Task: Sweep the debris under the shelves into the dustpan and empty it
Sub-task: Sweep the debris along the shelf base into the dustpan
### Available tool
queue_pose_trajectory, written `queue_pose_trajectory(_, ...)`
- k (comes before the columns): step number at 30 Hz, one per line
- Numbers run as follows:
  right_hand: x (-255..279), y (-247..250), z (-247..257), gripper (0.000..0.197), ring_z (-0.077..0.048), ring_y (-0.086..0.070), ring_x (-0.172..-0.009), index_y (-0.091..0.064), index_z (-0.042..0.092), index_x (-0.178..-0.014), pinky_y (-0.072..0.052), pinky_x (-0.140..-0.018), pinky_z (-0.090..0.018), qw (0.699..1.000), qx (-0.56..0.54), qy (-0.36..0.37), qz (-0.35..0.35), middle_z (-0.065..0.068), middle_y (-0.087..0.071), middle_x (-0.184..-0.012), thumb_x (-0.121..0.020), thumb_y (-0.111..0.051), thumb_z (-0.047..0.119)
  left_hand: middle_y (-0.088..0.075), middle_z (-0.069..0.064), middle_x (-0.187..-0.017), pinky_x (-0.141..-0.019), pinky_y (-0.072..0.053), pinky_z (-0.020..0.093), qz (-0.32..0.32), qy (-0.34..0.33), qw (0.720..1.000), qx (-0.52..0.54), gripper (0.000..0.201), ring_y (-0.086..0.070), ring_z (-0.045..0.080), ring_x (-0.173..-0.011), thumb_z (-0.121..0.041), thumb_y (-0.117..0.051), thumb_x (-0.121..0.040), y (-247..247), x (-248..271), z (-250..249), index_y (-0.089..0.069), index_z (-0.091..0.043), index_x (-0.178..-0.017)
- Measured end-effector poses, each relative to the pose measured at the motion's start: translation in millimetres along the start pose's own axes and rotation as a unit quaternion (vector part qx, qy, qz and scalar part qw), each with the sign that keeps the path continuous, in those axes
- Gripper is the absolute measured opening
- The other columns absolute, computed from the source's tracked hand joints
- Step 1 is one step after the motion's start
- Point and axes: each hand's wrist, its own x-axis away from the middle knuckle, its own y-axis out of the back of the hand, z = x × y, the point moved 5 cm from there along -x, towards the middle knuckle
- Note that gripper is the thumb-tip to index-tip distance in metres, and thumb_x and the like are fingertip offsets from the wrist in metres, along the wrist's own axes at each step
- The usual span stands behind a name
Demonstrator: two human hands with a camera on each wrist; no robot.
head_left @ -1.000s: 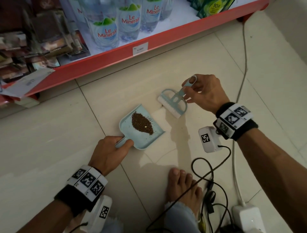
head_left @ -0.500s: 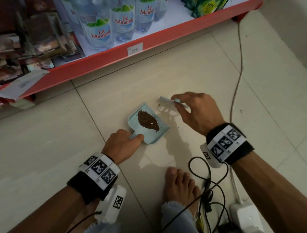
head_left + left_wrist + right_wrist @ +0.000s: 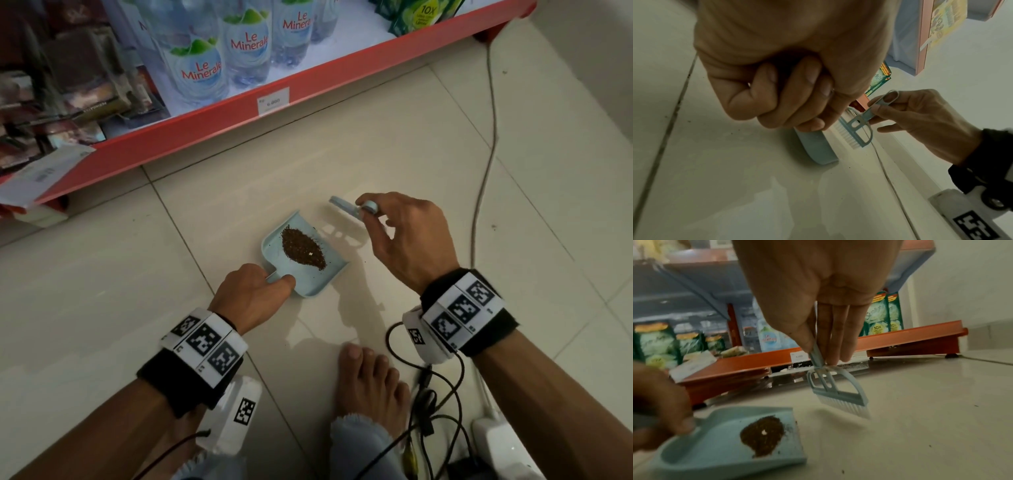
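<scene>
Pale glossy tile floor [image 3: 394, 154] w/ thin grout lines is spreading open toward 3 o'clock & 9 o'clock of the pan. Red metal shelf [image 3: 212, 126] edge is running across at 12 o'clock, a dark gap showing under it in the right wrist view, gritty specks lying there. Water bottles [image 3: 202, 68] are standing on it.

Light blue plastic dustpan [image 3: 305, 284] is sitting flat on the tile, mid-frame, raised rim on 3 sides, open lip facing 1 o'clock. Left hand [image 3: 251, 296] at its 7 o'clock is gripping the handle, fingers curled round it. Right hand [image 3: 407, 240] at 3 o'clock is pinching the small blue brush [image 3: 835, 389] by its handle, white bristles hanging just off the lip. Brown granular debris [image 3: 303, 247] is lying as an oval heap inside the pan.
</scene>
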Motion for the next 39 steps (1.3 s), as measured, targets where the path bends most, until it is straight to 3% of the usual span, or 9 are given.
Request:
queue_pose_trajectory(4, 8, -15, 12, 0.017, -0.015, -0.068, -0.072, -0.071, 0.016, -0.102, -0.059, -0.066, -0.034, 0.995, -0.058, 0.021, 0.076, 0.002, -0.074, -0.091, -0.098, -0.055, 0.021, -0.058, 0.002, -0.064, -0.055, -0.036, 0.026, 0.001, 0.003, 1.0, -0.004, 0.035, -0.056, 0.019, -0.062, -0.042, -0.064, -0.08, 1, 1, 1, -0.057, -0.011, -0.064)
queue_pose_trajectory(7, 9, -12, 11, 0.015, -0.007, -0.068, -0.077, -0.071, 0.015, -0.103, -0.06, -0.066, -0.025, 0.991, -0.128, -0.008, 0.028, 0.005, -0.074, -0.091, -0.096, -0.059, 0.021, -0.061, 0.003, -0.068, -0.056, -0.039, 0.026, 0.004, 0.001, 1.0, -0.006, 0.035, -0.058, 0.02, -0.065, -0.041, -0.064, -0.081, 1, 2, 3, -0.063, -0.008, -0.07)
queue_pose_trajectory(10, 5, -9, 9, 0.017, -0.017, -0.069, -0.073, -0.07, 0.017, -0.105, -0.06, -0.063, -0.036, 0.997, -0.071, -0.009, -0.01, 0.002, -0.074, -0.091, -0.097, -0.057, 0.023, -0.057, 0.002, -0.065, -0.054, -0.035, 0.026, 0.001, 0.003, 1.0, -0.013, 0.035, -0.055, 0.018, -0.062, -0.04, -0.063, -0.082, 1, 4, 5, -0.057, -0.01, -0.065)
queue_pose_trajectory(15, 5, -19, 14, 0.017, -0.016, -0.068, -0.073, -0.071, 0.017, -0.101, -0.059, -0.064, -0.036, 0.994, -0.079, -0.002, 0.071, 0.002, -0.074, -0.09, -0.096, -0.055, 0.023, -0.055, 0.001, -0.063, -0.052, -0.034, 0.026, 0.001, 0.005, 1.0, -0.021, 0.036, -0.053, 0.018, -0.06, -0.04, -0.063, -0.083, 3, 5, 5, -0.055, -0.01, -0.064)
queue_pose_trajectory(18, 6, -15, 14, 0.017, -0.008, -0.069, -0.075, -0.071, 0.017, -0.101, -0.061, -0.064, -0.029, 0.992, -0.124, -0.022, 0.029, 0.005, -0.074, -0.088, -0.095, -0.057, 0.024, -0.056, 0.001, -0.064, -0.054, -0.035, 0.027, 0.003, 0.004, 1.0, -0.016, 0.035, -0.055, 0.019, -0.062, -0.04, -0.063, -0.082, 4, 6, 7, -0.056, -0.01, -0.066)
queue_pose_trajectory(23, 7, -18, 15, 0.018, -0.019, -0.067, -0.072, -0.07, 0.021, -0.106, -0.058, -0.063, -0.038, 0.999, -0.022, -0.009, 0.034, 0.004, -0.073, -0.094, -0.097, -0.055, 0.025, -0.056, 0.001, -0.064, -0.053, -0.035, 0.026, 0.01, 0.009, 1.0, -0.011, 0.036, -0.055, 0.018, -0.061, -0.041, -0.064, -0.082, 3, 5, 10, -0.053, -0.011, -0.063)
queue_pose_trajectory(28, 9, -19, 18, 0.015, -0.004, -0.068, -0.076, -0.072, 0.018, -0.102, -0.059, -0.064, -0.024, 0.989, -0.144, -0.021, 0.03, 0.008, -0.074, -0.09, -0.095, -0.059, 0.023, -0.058, 0.001, -0.066, -0.054, -0.036, 0.026, 0.015, 0.008, 1.0, -0.001, 0.038, -0.057, 0.019, -0.064, -0.047, -0.062, -0.075, 5, 6, 12, -0.058, -0.011, -0.067)
queue_pose_trajectory(33, 8, -22, 14, 0.018, -0.016, -0.068, -0.076, -0.071, 0.02, -0.106, -0.059, -0.065, -0.037, 0.998, -0.06, -0.024, 0.024, 0.005, -0.073, -0.096, -0.097, -0.056, 0.024, -0.058, 0.0, -0.066, -0.054, -0.034, 0.026, 0.009, 0.006, 1.0, -0.01, 0.034, -0.057, 0.018, -0.065, -0.042, -0.063, -0.081, 5, 4, 15, -0.058, -0.011, -0.067)
queue_pose_trajectory(39, 5, -20, 14, 0.014, -0.003, -0.068, -0.076, -0.072, 0.018, -0.1, -0.059, -0.063, -0.024, 0.988, -0.148, -0.048, -0.001, 0.009, -0.074, -0.088, -0.095, -0.059, 0.022, -0.056, 0.0, -0.062, -0.053, -0.034, 0.026, 0.011, 0.004, 1.0, -0.005, 0.037, -0.055, 0.018, -0.061, -0.046, -0.062, -0.075, 5, 4, 17, -0.056, -0.012, -0.063)
